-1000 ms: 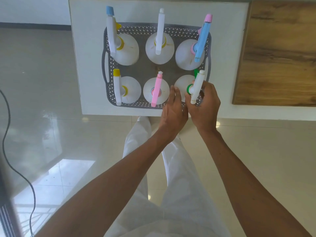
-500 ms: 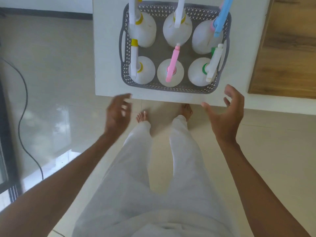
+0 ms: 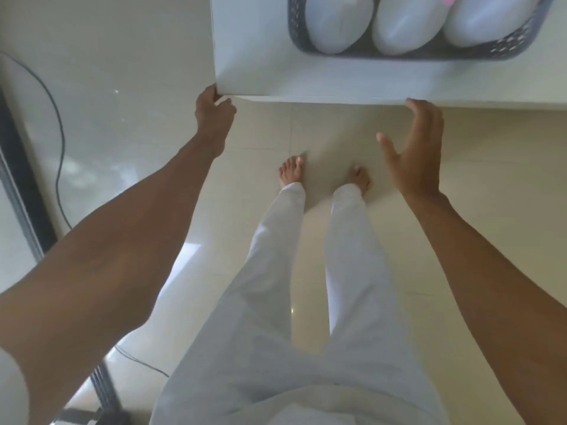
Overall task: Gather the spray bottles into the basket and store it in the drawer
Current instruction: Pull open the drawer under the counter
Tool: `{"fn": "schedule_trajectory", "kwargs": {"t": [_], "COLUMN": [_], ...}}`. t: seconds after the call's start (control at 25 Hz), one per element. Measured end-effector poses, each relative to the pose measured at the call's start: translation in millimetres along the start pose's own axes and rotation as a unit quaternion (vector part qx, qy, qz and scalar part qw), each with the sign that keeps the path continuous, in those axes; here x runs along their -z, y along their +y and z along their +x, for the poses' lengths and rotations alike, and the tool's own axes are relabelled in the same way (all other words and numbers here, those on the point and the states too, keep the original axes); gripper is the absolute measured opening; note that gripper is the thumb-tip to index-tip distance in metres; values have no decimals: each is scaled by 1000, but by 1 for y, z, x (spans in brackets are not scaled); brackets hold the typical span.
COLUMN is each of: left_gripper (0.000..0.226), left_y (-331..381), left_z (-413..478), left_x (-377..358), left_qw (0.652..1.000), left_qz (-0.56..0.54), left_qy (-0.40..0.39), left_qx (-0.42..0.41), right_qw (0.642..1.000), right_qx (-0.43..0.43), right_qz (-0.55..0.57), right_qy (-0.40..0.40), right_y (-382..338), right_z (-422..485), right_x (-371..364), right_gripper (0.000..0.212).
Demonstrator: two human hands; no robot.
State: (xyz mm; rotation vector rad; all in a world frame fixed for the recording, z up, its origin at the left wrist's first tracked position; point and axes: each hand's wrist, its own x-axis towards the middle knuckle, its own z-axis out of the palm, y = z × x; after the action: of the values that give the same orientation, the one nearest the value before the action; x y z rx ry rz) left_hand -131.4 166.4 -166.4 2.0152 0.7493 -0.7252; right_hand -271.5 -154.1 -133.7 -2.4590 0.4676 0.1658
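Basket [image 3: 429,55] sat on counter [image 3: 254,50], close to front edge: dark perforated wall, three white spray bottles [image 3: 336,23] seen inside, tops cropped. Left hand [image 3: 214,113] curled fingers round counter's front corner; right hand [image 3: 414,154] just below front edge, fingers spread, holding nothing, probably feeling for drawer under counter.

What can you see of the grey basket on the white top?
The basket looks like dark grey plastic with a perforated wall. Only its near side is in frame. It sits on the white top, holding three white bottles side by side. Left hand and right hand do not touch it.
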Motion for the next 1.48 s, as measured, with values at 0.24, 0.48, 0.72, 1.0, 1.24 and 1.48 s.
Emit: {"fn": "schedule_trajectory", "kwargs": {"t": [0.24, 0.48, 0.72, 1.0, 1.24, 1.48], "left_gripper": [68, 67, 63, 48, 46, 44], "left_y": [-16, -8, -5, 0, 4, 15], "left_z": [3, 13, 11, 12, 17, 15], "left_x": [17, 25, 25, 38, 39, 42], "left_qw": [987, 978, 977, 979, 970, 959], "left_qz": [106, 171, 181, 167, 199, 241], "left_qy": [-53, -34, -22, -5, 25, 18], "left_qx": [-109, -114, -106, -116, -140, -149], "right_qw": [978, 958, 955, 961, 959, 949], "right_qx": [38, 6, 9, 16, 20, 36], "right_qz": [-163, -242, -261, -237, -236, -266], "right_qy": [-126, -152, -143, -143, -158, -164], "right_y": [-1, 3, -1, 2, 7, 11], "right_z": [-2, -7, -1, 6, 9, 6], "right_x": [-24, -14, -8, -6, -5, -4], "right_gripper": [90, 99, 96, 96, 96, 100]}}
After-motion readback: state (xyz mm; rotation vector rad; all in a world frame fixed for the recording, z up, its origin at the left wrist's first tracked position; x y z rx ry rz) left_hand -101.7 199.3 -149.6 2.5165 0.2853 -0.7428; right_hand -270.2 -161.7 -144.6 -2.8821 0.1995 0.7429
